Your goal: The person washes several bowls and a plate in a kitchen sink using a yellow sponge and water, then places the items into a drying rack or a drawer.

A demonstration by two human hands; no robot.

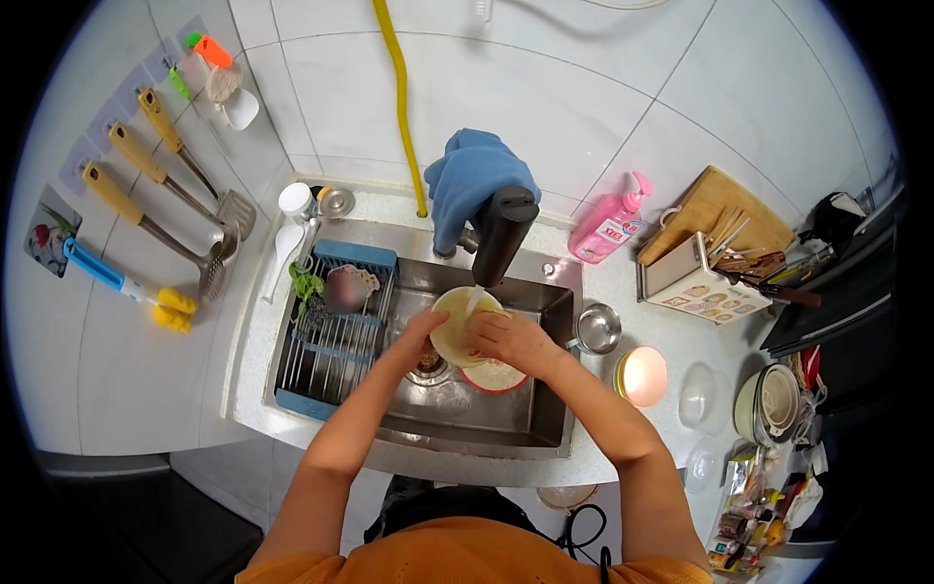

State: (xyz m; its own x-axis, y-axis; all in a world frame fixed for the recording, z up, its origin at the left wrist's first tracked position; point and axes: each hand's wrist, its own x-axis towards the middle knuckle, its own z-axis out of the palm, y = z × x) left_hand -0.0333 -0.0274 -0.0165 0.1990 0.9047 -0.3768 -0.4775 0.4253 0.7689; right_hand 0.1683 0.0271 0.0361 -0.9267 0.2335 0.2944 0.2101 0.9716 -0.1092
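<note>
A pale yellow bowl (449, 341) is tilted under the black faucet (505, 234) over the sink, and a stream of water falls into it. My left hand (420, 329) is closed on the bowl's left rim. On the opposite side, my right hand (513, 343) grips the right rim, its fingers reaching inside the bowl; their tips are hard to make out. Below my right hand, a red-rimmed bowl (494, 378) sits in the sink basin (467, 413), partly covered by the hand and the yellow bowl.
A blue-framed dish rack (355, 255) with a patterned cup and greens fills the sink's left. A blue cloth (477, 175) drapes over the faucet. On the right counter stand a metal cup (598, 328), stacked bowls (643, 376), a pink pump bottle (611, 226) and a utensil holder (696, 282).
</note>
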